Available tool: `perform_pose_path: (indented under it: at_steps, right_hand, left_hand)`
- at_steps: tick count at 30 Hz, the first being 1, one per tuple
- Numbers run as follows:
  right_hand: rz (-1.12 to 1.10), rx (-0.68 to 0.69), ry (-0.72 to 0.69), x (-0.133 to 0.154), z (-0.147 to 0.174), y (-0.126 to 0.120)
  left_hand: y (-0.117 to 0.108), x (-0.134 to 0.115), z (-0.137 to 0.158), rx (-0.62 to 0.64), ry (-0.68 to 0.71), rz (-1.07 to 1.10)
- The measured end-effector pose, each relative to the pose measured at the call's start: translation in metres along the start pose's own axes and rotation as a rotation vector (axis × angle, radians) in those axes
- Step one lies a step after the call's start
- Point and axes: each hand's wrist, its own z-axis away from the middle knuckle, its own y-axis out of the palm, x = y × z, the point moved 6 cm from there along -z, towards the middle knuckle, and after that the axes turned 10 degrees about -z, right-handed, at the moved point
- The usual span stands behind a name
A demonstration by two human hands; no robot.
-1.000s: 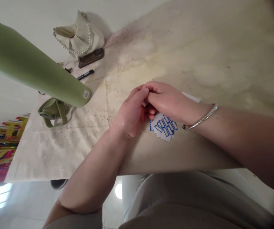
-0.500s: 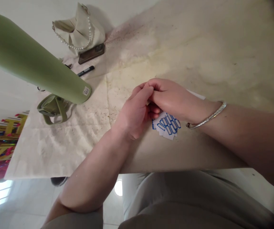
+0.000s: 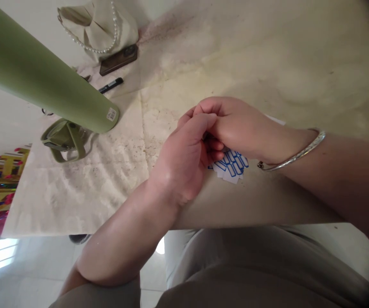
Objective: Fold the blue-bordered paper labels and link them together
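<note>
The left hand (image 3: 182,160) and right hand (image 3: 236,122) meet over the cloth-covered table (image 3: 107,192), fingers curled together; whether anything is pinched between them I cannot tell. The blue-outlined paper slips (image 3: 232,167) lie in a pile just under the hands, partly hidden by them. A silver bracelet (image 3: 300,155) circles the right wrist, and a white paper edge (image 3: 278,120) shows past it. To the left, a green bottle (image 3: 75,94) stands in front of part of a black pen (image 3: 111,85), with a green looped piece (image 3: 64,139) beside it. Farther off, a phone (image 3: 119,60) lies against a cream bag (image 3: 97,30). Compared with a second ago, the left thumb reaches farther across the right hand, less of the pile shows, and the bag's top is cut off.
</note>
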Motion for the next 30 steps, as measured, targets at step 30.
perform_pose_path:
  at_steps: [30]
  right_hand:
    - [0.037, -0.147, -0.256, 0.012, -0.009, -0.017]
  left_hand:
    - [-0.018, -0.013, -0.028, -0.125, 0.302, -0.287]
